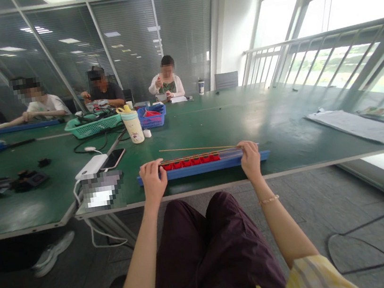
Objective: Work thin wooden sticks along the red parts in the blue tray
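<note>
Where the blue rail [195,169] lies along the near edge of the green table [273,113], the left hand [153,177] is curled at its left end and the right hand [250,160] near its right end. I cannot tell what either grasps. Red blocks [195,161] sit in a row between; a thin rod [192,148] extends behind them toward the right hand.
</note>
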`<action>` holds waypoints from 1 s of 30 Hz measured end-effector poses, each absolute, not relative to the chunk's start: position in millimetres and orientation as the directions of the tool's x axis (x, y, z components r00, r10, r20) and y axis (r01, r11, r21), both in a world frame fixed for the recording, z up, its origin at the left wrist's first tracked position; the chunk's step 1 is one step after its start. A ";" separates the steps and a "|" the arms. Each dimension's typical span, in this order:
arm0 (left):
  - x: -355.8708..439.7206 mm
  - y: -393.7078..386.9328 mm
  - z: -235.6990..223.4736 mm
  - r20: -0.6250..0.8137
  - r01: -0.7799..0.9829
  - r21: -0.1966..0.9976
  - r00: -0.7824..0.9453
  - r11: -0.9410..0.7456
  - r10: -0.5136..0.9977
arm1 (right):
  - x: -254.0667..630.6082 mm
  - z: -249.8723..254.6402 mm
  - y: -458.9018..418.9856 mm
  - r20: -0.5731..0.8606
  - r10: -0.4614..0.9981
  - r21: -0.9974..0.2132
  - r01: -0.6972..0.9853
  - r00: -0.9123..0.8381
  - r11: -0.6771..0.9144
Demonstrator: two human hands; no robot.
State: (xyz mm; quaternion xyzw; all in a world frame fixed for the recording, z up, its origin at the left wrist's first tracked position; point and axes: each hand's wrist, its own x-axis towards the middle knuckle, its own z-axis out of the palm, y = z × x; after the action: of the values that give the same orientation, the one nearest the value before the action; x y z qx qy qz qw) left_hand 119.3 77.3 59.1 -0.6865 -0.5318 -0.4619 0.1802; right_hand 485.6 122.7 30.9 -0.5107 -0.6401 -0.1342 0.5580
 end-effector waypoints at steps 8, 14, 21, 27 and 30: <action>118.7 79.2 57.5 0.831 0.913 0.208 0.025 -0.352 0.555 | 488.7 26.2 127.8 0.891 0.432 -0.368 0.775 0.136 0.514; 118.7 78.6 57.7 0.834 0.908 0.213 0.023 -0.361 0.552 | 489.7 25.9 128.1 0.885 0.440 -0.384 0.772 0.152 0.507; 118.0 79.6 56.1 0.836 0.914 0.196 0.033 -0.354 0.547 | 489.3 26.2 128.0 0.882 0.446 -0.388 0.770 0.151 0.506; 117.8 80.8 55.1 0.844 0.917 0.178 0.043 -0.356 0.534 | 489.4 25.7 128.5 0.874 0.459 -0.403 0.764 0.158 0.504; 117.7 81.0 55.1 0.841 0.918 0.181 0.042 -0.354 0.540 | 489.4 25.8 128.4 0.869 0.468 -0.416 0.753 0.162 0.511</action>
State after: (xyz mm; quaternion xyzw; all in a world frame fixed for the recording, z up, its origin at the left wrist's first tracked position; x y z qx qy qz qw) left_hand 117.7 81.0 55.1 -0.6905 -0.5278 -0.4475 0.2109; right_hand 489.4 128.4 25.8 -0.4798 -0.6362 -0.1200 0.5922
